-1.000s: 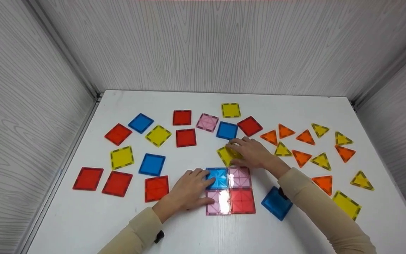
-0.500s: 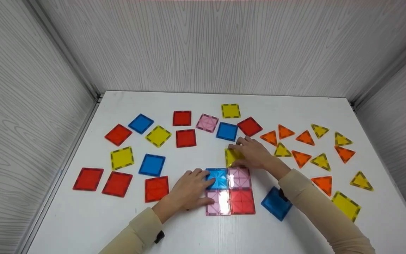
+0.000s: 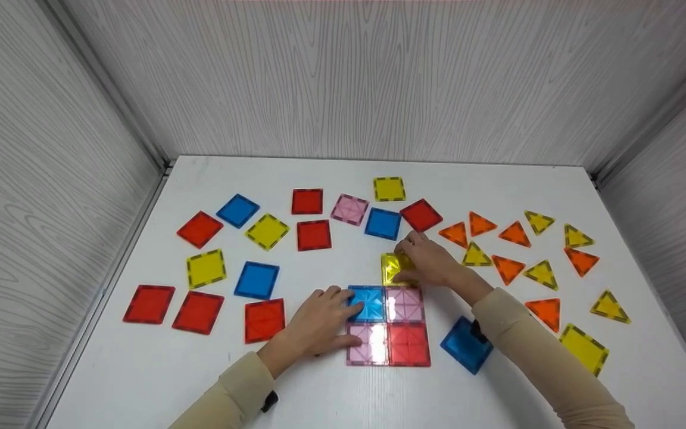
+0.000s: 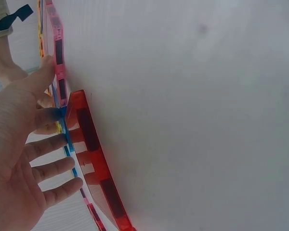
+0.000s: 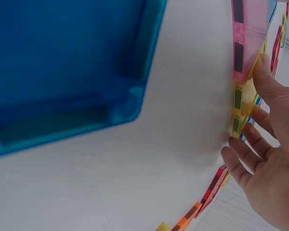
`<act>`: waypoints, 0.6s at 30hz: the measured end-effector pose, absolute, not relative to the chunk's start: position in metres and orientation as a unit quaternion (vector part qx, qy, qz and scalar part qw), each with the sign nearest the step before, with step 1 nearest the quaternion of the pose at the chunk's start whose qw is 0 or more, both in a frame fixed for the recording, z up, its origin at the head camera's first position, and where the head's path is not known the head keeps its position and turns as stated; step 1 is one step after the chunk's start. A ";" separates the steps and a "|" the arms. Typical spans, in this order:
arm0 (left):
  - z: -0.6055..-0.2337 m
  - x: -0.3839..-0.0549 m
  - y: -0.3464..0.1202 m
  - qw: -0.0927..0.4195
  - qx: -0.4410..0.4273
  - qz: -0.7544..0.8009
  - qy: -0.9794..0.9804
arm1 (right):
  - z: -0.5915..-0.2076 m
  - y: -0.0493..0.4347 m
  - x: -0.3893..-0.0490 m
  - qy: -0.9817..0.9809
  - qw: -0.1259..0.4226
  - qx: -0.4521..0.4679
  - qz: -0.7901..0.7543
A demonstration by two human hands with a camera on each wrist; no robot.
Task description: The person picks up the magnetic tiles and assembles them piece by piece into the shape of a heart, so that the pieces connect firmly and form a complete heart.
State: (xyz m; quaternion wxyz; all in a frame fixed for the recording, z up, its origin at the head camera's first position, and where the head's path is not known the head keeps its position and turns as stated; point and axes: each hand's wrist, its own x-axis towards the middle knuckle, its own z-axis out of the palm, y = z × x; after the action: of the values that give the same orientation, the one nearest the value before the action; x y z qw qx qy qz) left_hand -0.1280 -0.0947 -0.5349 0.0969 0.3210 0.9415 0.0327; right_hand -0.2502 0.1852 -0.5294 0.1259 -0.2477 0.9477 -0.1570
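On the white table, a two-by-two block of magnetic tiles joins a light blue square tile (image 3: 367,303), two pink square tiles (image 3: 405,305) and a red square tile (image 3: 409,344). My left hand (image 3: 322,322) rests at the block's left side, its index fingertip on the blue tile and thumb on the lower-left pink one. Thumb and fingers of my right hand (image 3: 429,260) hold a yellow square tile (image 3: 389,268), partly hidden beneath them. That tile lies squared up against the upper pink tile; in the right wrist view, the yellow tile (image 5: 238,103) meets the pink tile's corner.
Loose red, blue, yellow and pink squares lie to the left and behind, such as a red tile (image 3: 264,320) beside my left wrist. Orange and yellow triangles (image 3: 508,269) spread at the right. A blue square (image 3: 466,345) sits beside my right sleeve.
My right hand has turned the yellow tile from a slant to straight and shifted it slightly right, onto the pink tile's far edge. The left hand has stayed put.
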 end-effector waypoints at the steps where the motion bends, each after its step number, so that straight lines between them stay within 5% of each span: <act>1: -0.535 -0.128 -0.095 0.097 0.321 0.033 0.942 | -0.530 0.185 -0.250 0.947 0.126 -0.249 -0.158; 18: -0.535 -0.127 -0.094 0.106 0.318 0.032 0.942 | -0.520 0.193 -0.234 0.932 0.117 -0.229 -0.254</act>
State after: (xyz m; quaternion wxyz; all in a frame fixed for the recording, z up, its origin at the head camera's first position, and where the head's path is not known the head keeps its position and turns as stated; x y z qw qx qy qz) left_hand -0.1274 -0.0937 -0.5349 0.1056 0.3181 0.9416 0.0317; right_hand -0.2345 0.1932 -0.5199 0.1173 -0.2292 0.9323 -0.2540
